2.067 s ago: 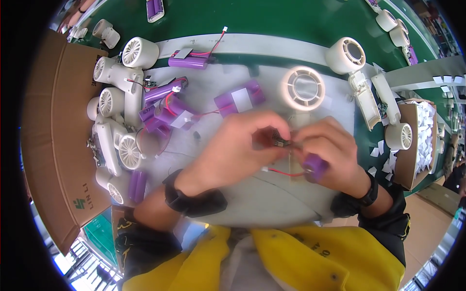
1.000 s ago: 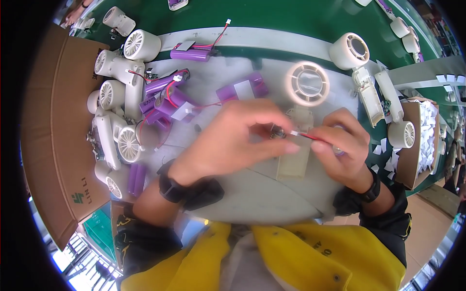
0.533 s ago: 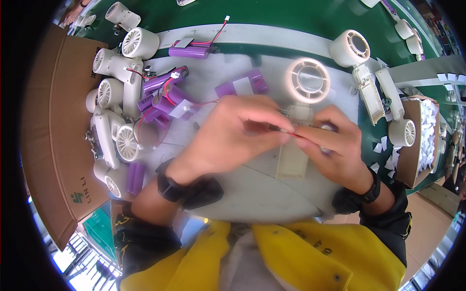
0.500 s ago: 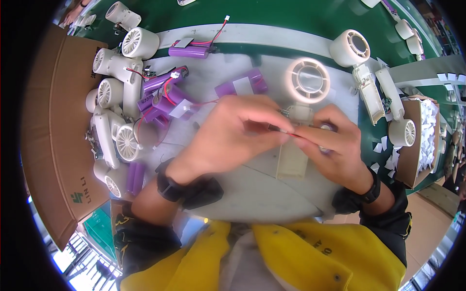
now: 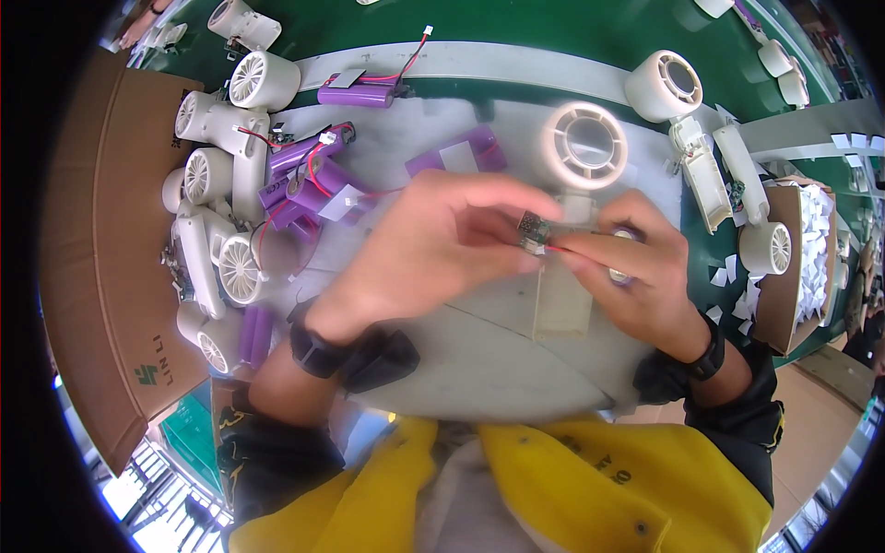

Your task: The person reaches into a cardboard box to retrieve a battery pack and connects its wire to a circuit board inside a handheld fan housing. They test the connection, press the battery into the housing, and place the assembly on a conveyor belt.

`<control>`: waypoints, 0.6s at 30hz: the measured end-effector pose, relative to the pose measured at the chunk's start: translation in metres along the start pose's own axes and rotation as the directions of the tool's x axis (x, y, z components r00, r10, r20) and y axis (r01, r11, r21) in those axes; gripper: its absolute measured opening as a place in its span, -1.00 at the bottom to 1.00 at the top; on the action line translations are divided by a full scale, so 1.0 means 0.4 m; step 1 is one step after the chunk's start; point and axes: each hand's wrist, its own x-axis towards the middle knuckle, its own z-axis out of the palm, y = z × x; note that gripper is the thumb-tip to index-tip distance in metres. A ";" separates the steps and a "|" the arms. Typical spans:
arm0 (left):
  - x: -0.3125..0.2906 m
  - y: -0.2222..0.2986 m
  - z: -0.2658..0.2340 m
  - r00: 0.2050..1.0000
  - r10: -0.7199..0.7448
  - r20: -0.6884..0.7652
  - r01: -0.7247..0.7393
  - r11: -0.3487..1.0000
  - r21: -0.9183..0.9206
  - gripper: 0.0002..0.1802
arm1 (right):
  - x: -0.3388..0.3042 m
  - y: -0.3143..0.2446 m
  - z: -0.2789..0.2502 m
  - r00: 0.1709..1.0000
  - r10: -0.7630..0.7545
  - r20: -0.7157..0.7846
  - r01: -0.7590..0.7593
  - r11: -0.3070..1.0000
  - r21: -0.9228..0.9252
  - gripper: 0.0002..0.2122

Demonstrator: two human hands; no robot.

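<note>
My left hand (image 5: 442, 244) pinches a small green circuit board (image 5: 532, 227) between thumb and fingertips. Close against it, the fingertips of my right hand (image 5: 631, 267) grip a thin red wire (image 5: 555, 248) at the board's lower edge, where a pale connector shows. A round cell end (image 5: 623, 256) peeks out of my right palm; the rest is hidden by the fingers. Beneath both hands lies a white handheld fan (image 5: 551, 152) with its round grille up and its open handle shell (image 5: 560, 309) pointing toward me.
White fan bodies (image 5: 241, 267) crowd the left beside a cardboard box (image 5: 111, 258). Purple battery packs (image 5: 323, 189) with wires lie near them, another pack (image 5: 479, 147) further in. At right stand another fan (image 5: 666, 88), a handle shell (image 5: 705, 184) and a box of white paper pieces (image 5: 784, 276).
The circuit board has turned into view in my left fingers, its face now showing. My right fingertips stay on the wire beside it. The fan below has shifted slightly.
</note>
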 end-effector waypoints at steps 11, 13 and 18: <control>0.004 -0.016 0.020 0.996 0.021 -0.092 -0.029 0.996 -0.080 -0.59 | -0.004 0.003 0.008 0.993 -0.069 -0.100 0.053 0.986 -0.157 -0.75; 0.001 -0.019 0.024 0.992 0.015 -0.123 -0.027 0.995 -0.098 -0.58 | -0.002 0.004 0.011 0.989 -0.083 -0.120 0.063 0.985 -0.164 -0.75; 0.001 -0.028 0.032 0.989 0.039 -0.143 -0.049 0.997 -0.065 -0.59 | -0.004 0.010 0.016 0.984 -0.106 -0.142 0.081 0.981 -0.174 -0.73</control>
